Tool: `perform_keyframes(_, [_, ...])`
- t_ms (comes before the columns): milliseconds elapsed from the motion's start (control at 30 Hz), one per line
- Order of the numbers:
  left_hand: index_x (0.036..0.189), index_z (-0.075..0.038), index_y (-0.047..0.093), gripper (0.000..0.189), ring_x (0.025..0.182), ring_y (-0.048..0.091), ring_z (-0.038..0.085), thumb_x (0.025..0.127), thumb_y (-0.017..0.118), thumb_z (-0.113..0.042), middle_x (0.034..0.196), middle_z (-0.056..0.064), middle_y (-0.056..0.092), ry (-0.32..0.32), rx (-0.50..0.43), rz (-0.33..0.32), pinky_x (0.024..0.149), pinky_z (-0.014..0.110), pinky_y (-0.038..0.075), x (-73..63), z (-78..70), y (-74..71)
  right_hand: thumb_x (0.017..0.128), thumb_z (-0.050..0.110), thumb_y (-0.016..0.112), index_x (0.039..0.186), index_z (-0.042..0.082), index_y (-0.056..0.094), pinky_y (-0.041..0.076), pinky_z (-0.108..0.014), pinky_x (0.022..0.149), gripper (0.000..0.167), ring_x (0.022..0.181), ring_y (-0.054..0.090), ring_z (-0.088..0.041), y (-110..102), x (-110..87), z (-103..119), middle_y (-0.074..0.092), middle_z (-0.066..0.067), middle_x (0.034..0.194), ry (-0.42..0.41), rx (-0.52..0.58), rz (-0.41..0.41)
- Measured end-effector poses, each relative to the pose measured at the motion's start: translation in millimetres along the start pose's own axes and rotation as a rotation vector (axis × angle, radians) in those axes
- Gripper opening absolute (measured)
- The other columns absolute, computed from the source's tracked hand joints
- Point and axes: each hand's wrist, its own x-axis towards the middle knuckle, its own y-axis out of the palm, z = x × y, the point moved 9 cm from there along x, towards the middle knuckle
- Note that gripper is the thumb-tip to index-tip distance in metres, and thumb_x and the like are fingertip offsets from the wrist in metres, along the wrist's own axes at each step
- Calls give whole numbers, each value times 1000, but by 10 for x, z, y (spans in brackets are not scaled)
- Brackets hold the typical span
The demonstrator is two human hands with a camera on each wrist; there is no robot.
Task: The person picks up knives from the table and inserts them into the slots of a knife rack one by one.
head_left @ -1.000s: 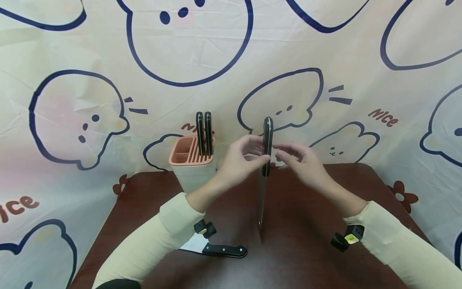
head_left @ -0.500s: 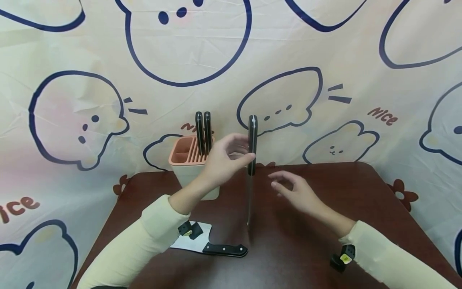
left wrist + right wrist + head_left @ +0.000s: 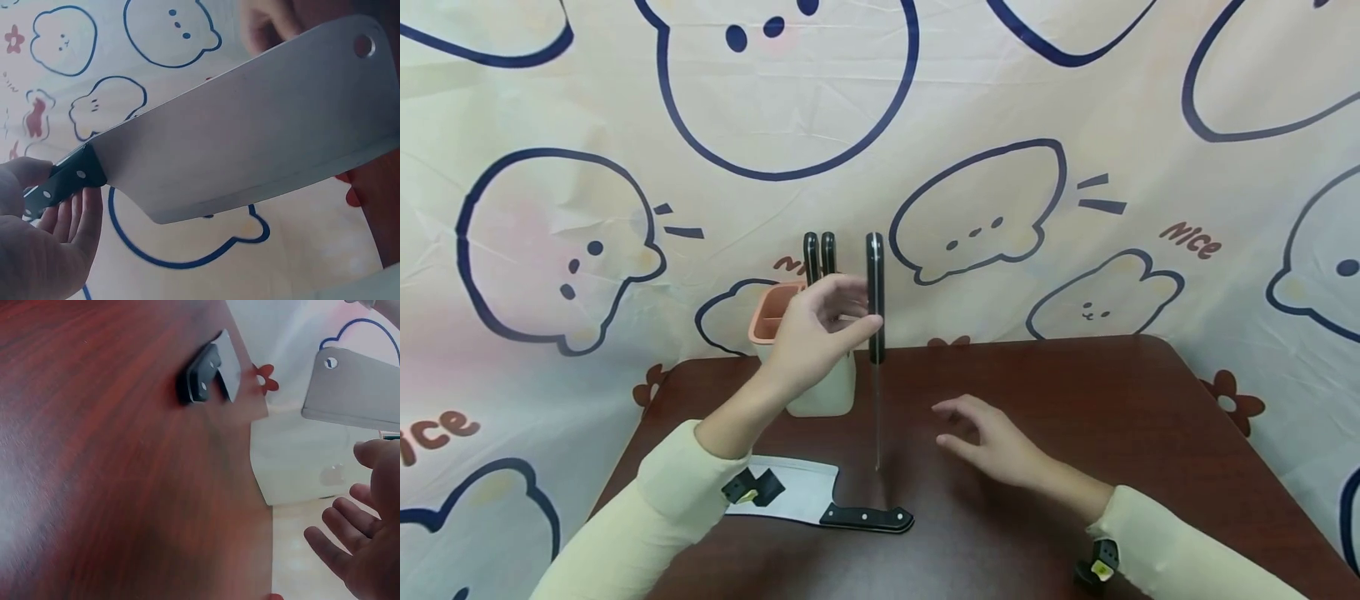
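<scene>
My left hand (image 3: 811, 337) pinches the black riveted handle of a cleaver (image 3: 876, 292) between thumb and fingers. The cleaver hangs upright, blade down and edge-on in the head view, just right of the knife holder (image 3: 829, 390). In the left wrist view its broad blade (image 3: 250, 119) shows a round hole near the far corner. Lower and to the right, my right hand (image 3: 992, 446) is held over the table, holding nothing, fingers relaxed and apart. Another cleaver (image 3: 797, 492) lies flat on the table, partly behind the left forearm.
Two black-handled knives (image 3: 828, 252) stand in the cream holder, whose orange slotted top is partly hidden by my left hand. The dark red-brown table (image 3: 1075, 400) ends at a cartoon-printed cloth (image 3: 985, 100) behind it.
My left hand has carried the upright cleaver leftward, nearer the holder. The right hand has left the cleaver and moved down and toward me.
</scene>
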Motion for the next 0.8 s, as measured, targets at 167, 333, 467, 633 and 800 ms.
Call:
perform_keyframes(167, [133,-1,59,44,102,64,21,92,75,-6,115,12,66,-2,38,-31,91,24,55,-47,0,-177,97,33,72,137,11,60,56,-41,88,48,112,62,-26,159,-39,42,63,-6,126,-26,-67,43])
perform_keyframes(333, [134,0,58,44,102,63,21,93,73,-4,114,12,64,-8,22,-54,95,25,53,-92,10,-330,93,30,77,137,11,60,55,-45,95,51,115,62,-25,301,-89,99,63,-7,127,-52,-106,69])
perform_keyframes(467, [134,-1,58,42,105,62,20,94,71,-6,114,12,65,-21,19,-81,100,28,51,-144,6,-463,90,28,80,137,9,60,54,-41,97,54,114,62,-22,441,-118,141,63,-6,125,-79,-122,105])
perform_keyframes(633, [134,-1,58,40,106,63,20,97,69,-11,114,10,67,-26,39,-123,105,31,47,-201,-69,-630,89,28,81,137,9,59,53,-39,98,56,115,61,-22,617,-132,156,63,-6,125,-90,-109,161])
perform_keyframes(800, [136,0,56,42,108,61,18,98,68,-12,114,5,65,-15,43,-149,103,28,48,-200,-136,-761,86,30,84,136,8,60,52,-36,100,60,116,59,-17,784,-138,149,63,-4,125,-88,-119,203])
